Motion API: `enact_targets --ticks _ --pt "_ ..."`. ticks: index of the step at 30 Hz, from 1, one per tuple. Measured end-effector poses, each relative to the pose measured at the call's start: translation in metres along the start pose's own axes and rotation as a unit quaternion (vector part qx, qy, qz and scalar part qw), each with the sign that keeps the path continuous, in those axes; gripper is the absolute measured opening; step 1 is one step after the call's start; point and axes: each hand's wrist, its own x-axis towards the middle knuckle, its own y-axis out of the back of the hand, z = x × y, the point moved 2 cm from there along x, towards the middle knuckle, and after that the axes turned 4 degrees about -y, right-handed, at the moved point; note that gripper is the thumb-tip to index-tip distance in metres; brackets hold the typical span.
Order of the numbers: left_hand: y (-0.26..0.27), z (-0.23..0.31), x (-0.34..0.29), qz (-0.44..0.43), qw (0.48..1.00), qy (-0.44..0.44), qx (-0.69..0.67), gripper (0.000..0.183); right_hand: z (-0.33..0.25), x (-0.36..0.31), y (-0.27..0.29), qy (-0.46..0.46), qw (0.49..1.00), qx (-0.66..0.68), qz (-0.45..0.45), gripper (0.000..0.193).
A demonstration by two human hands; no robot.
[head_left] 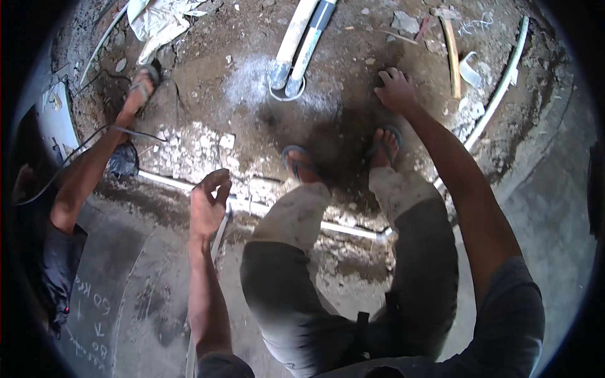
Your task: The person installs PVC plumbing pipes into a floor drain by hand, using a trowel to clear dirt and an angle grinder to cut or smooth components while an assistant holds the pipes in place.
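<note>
My left hand (pixel 209 206) hangs in the air over the rubble and a white pipe, its fingers loosely bent with the thumb apart, nothing seen in it. Out ahead to the right, my right hand (pixel 397 92) is held over the brown dirt, back up and fingers spread; no object shows in it. Between and beyond the hands, a white pipe (pixel 295 34) and a narrower pipe with a dark band (pixel 311 53) rise side by side from a round white-rimmed opening (pixel 288 96). Pale powder (pixel 247 85) lies around it.
Another person's leg (pixel 94 173) in a sandal is at the left. A white pipe (pixel 353 230) crosses behind my feet. A long pale pipe (pixel 504 85) and a wooden stick (pixel 452 57) lie right. A white sack (pixel 161 22) and a dark cable (pixel 82 146) are left.
</note>
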Motion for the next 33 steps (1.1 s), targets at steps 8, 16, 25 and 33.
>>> enact_targets --ticks 8,16,25,33 --pt "0.049 0.018 0.079 -0.029 0.999 -0.026 0.013 0.027 -0.107 -0.008 0.035 -0.191 0.934 0.275 -0.125 0.045" --pt "-0.076 -0.038 0.299 0.025 0.991 -0.092 -0.094 0.035 -0.199 0.043 -0.044 -0.201 0.938 0.277 -0.053 0.044" --pt "-0.145 -0.007 0.356 0.052 0.989 -0.091 -0.104 0.066 -0.226 0.140 -0.090 -0.265 0.431 0.862 0.029 0.051" --pt "-0.141 -0.011 0.320 -0.022 0.977 -0.011 -0.210 0.056 -0.233 0.122 -0.052 -0.391 0.550 0.737 0.042 0.063"
